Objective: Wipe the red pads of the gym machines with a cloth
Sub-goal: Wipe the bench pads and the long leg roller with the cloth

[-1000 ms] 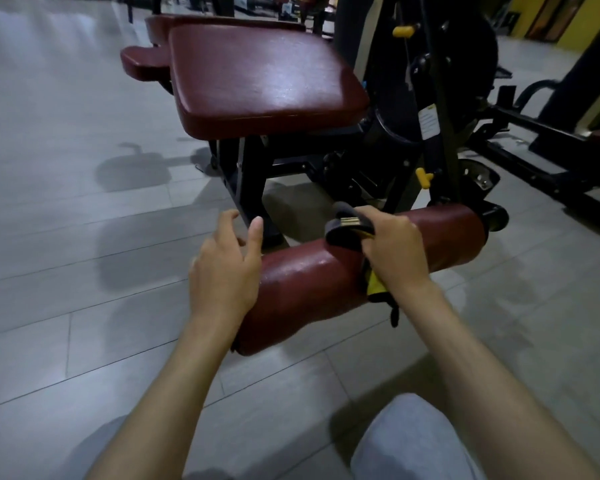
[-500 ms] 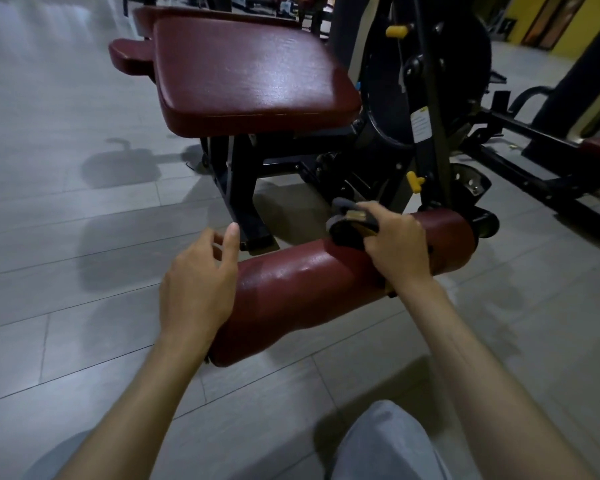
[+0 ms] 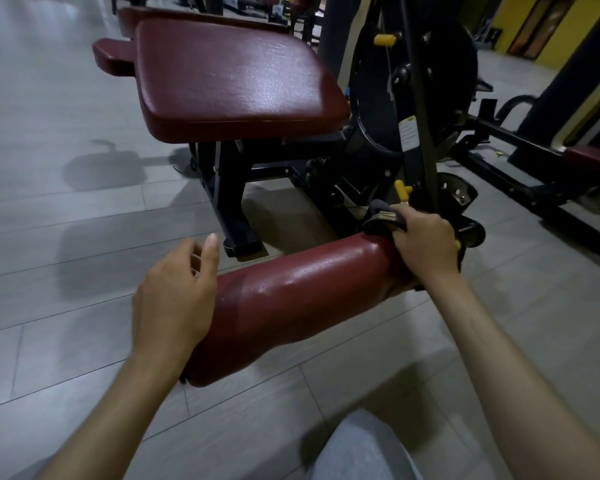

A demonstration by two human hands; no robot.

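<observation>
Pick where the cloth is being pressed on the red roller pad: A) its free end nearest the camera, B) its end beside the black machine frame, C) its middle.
B: the right hand grips the dark cloth at the roller pad's far end, next to the black frame.

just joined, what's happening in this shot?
A person is wiping down a gym machine's red roller pad. Their right hand grips a dark cloth pressed against the pad's far end, next to the machine's black frame. The left hand sits at the pad's near end with fingers relaxed; whether it touches the pad is unclear. The flat red seat pad behind is not being handled.
</observation>
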